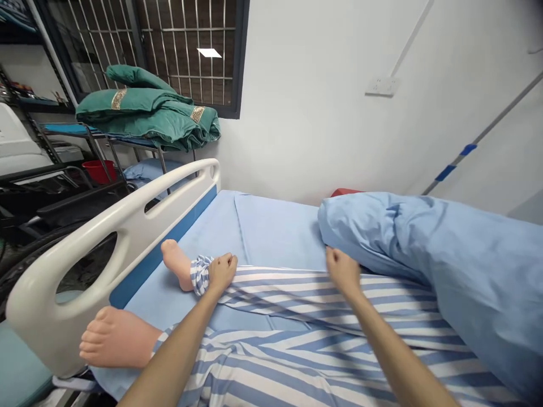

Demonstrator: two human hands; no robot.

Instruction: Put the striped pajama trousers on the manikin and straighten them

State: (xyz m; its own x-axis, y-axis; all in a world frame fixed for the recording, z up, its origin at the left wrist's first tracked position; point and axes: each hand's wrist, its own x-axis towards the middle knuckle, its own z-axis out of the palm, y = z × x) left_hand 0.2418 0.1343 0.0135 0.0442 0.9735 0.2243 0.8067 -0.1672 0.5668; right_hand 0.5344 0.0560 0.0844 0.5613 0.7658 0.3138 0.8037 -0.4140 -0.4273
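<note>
A manikin lies on the bed in blue-and-white striped trousers, its two bare feet toward the footboard. My left hand is closed on the far trouser leg, just above the bunched cuff beside the far foot. Over the same leg, further right, my right hand is curled into a fist near the edge of the folded light-blue quilt. What its fingers hold, if anything, is hidden. The near foot sticks out of the other trouser leg, left of my left forearm.
A cream footboard with a blue strip closes the bed's left end. Light-blue sheet covers the mattress up to the wall. Behind stand green folded bedding on a rack, a red bucket and a dark wheelchair.
</note>
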